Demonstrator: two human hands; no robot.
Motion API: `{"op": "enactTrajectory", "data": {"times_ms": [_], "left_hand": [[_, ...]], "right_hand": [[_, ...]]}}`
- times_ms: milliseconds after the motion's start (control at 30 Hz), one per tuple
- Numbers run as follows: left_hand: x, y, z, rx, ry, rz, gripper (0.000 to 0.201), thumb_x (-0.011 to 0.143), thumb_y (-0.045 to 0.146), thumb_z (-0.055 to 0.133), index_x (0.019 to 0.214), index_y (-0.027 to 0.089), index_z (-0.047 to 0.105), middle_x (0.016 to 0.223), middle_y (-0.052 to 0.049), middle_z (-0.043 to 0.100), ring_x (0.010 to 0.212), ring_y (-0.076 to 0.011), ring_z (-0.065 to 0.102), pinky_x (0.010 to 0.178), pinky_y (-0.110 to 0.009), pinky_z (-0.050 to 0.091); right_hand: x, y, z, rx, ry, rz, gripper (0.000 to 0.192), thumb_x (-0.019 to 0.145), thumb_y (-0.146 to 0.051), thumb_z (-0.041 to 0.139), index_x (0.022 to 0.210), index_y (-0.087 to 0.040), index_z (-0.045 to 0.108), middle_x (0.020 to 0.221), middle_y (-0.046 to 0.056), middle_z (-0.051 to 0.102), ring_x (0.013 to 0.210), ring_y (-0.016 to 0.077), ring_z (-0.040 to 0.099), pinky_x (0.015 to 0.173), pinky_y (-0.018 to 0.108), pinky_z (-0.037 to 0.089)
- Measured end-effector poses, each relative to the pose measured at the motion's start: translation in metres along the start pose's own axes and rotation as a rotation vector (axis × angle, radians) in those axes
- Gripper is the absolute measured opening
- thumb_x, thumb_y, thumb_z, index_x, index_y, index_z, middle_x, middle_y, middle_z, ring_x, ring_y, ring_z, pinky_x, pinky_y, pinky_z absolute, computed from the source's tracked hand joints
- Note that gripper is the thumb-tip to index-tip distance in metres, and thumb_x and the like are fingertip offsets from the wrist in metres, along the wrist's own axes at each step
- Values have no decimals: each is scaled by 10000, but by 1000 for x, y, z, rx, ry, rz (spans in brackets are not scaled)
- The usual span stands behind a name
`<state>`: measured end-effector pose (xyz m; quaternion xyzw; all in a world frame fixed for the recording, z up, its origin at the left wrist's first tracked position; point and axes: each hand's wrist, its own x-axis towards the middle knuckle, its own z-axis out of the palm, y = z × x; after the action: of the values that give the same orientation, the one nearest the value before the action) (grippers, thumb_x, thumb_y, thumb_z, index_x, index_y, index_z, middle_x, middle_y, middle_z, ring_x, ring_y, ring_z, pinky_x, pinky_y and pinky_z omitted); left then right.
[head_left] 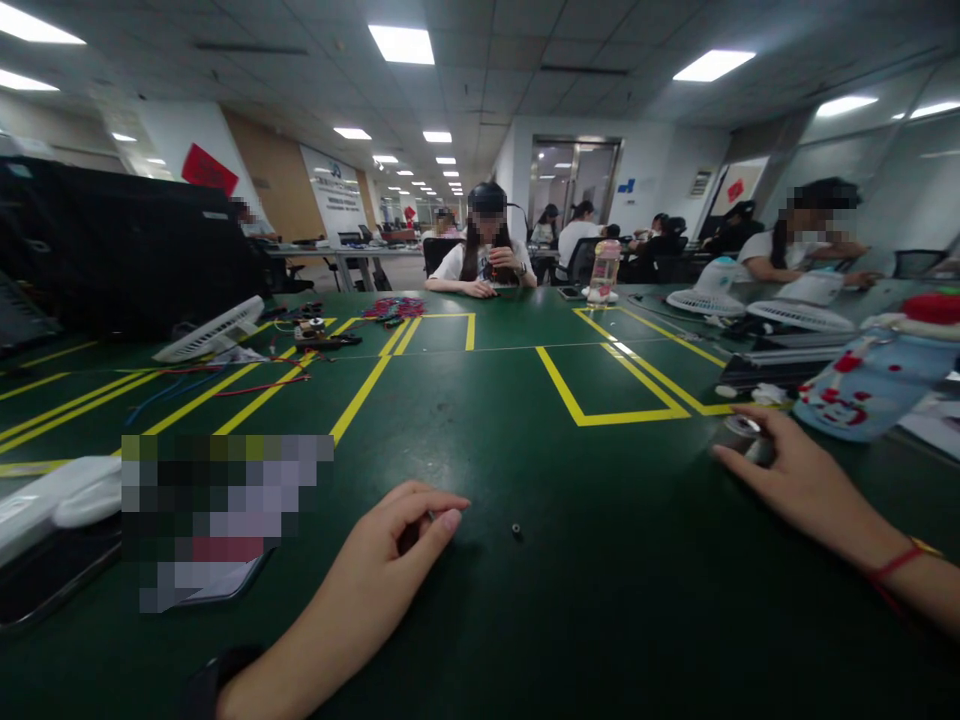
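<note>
My left hand (394, 560) rests over the green table (600, 620) with its fingers curled and the thumb near the index fingertip. Whatever lies between those fingers, if anything, is hidden. Just right of the fingertips is a tiny dark metal ring-like piece (516, 529), apart from the hand. At the right, my right hand (795, 465) has thumb and fingers around a short silvery metal cylinder (744, 430), which stands on the table. Its lower side is partly covered by the hand.
A light blue bottle (870, 385) stands close to my right hand. Left are a blurred-out flat item (217, 510), a white fan (214, 330), loose wires (262, 388) and a black case (127, 240). Across the table sits a person (484, 250); a clear bottle (604, 270) stands nearby.
</note>
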<state>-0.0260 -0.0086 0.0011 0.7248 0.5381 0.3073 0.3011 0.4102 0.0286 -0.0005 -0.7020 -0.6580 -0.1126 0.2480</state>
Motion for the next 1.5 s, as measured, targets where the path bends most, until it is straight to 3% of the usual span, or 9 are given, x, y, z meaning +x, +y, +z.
{"op": "enactTrajectory", "data": {"times_ms": [100,267,400,500,633,800,900,1167,1500], "left_hand": [[1,1,1,9,3,3,250,904,373,488,1001,253,684,952,-27,655,839,-203,599,716,-308,456],[-2,1,0,52,-5,32,243,905,353,489,993,244,687,944,-32,651,840,-203,594,723,-308,461],[-3,1,-2,84,-12,48,234,914,332,483,990,235,683,930,-33,641,849,-201,590,764,-318,456],[-3,3,-2,83,-31,52,234,922,327,471,963,231,680,909,-29,634,831,-195,590,752,-310,456],[-1,4,0,62,-50,55,226,923,323,469,912,240,679,904,-18,630,810,-188,592,716,-297,455],[-1,3,2,44,-44,47,214,926,323,471,913,247,671,910,-6,627,834,-186,593,745,-307,449],[-2,2,1,29,-51,41,215,929,324,469,909,246,668,926,-4,626,867,-187,593,775,-314,447],[-3,0,0,36,-58,31,218,935,322,458,941,241,660,942,0,628,859,-184,598,791,-328,444],[-3,-1,1,30,-59,37,223,931,326,467,958,241,671,942,-4,628,867,-185,600,783,-326,450]], "right_hand": [[-9,-46,0,-54,167,-227,648,751,-524,570,1277,-158,468,1297,170,469,1210,340,417,986,495,325],[-35,-161,10,405,-409,-547,406,826,-451,547,1202,-301,570,1182,52,547,1062,186,488,894,368,394],[-38,-201,16,537,-533,-581,212,870,-356,508,936,-246,676,982,34,604,933,139,510,846,322,401],[-23,-175,5,520,-417,-499,235,891,-345,457,963,-221,643,994,34,608,928,124,533,848,297,422],[7,-91,-17,168,-108,-304,298,841,-419,476,982,-201,623,1058,47,608,1001,165,539,921,323,401],[29,-8,-25,-49,-125,2,381,786,-464,477,932,-164,661,975,90,644,856,229,585,776,374,437],[32,3,-25,-71,-176,108,394,775,-506,497,945,-198,676,901,71,662,750,202,594,668,326,428],[34,1,-38,-73,-214,288,374,772,-530,539,935,-225,680,815,61,665,716,178,589,666,315,400],[37,19,-32,240,-320,357,445,773,-525,544,1022,-187,692,1031,104,662,795,154,639,675,273,477]]}}
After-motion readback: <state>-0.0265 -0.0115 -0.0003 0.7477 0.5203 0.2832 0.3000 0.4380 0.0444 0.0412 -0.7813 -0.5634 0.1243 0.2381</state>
